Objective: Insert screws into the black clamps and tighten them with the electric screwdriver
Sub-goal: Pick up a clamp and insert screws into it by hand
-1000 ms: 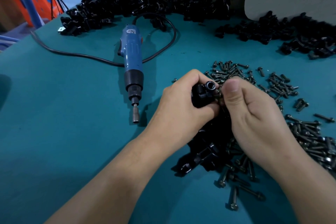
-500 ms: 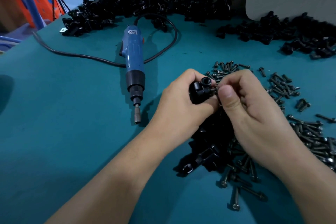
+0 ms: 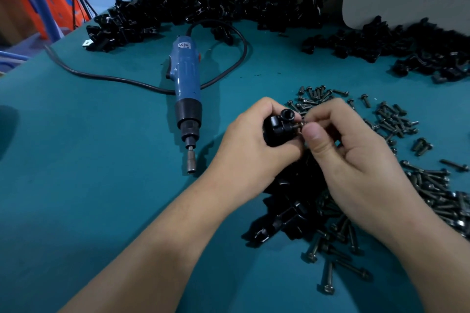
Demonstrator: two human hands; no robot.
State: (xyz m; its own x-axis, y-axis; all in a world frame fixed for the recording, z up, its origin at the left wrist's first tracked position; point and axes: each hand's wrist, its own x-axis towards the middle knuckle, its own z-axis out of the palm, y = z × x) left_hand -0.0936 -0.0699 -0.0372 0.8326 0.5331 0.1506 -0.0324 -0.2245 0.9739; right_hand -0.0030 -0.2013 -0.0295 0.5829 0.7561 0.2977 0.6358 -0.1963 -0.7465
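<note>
The left hand [image 3: 250, 150] grips a black clamp [image 3: 278, 129], fingers curled round its body, and holds it above the teal table [image 3: 89, 185] near the centre of the scene. The clamp's round socket faces up and to the far side. The right hand [image 3: 356, 160] pinches a screw [image 3: 298, 125] between thumb and fingertips; the screw lies level, with its shank entering the right side of the clamp.

Below the hands, a small pile of black clamps [image 3: 292, 213] rests on the table. Loose screws [image 3: 396, 122] are scattered to the right of the hands and continue along the near right side, some touching the small pile.

The electric screwdriver [image 3: 187, 86] lies flat on the table to the left of the hands, apart from both, blue body at the far end and bit pointing toward the near side. Its black cable [image 3: 239, 40] loops behind it and runs off to the left.

A long heap of black clamps [image 3: 203, 10] lines the far edge. A second heap [image 3: 407, 43] lies at the far right.
</note>
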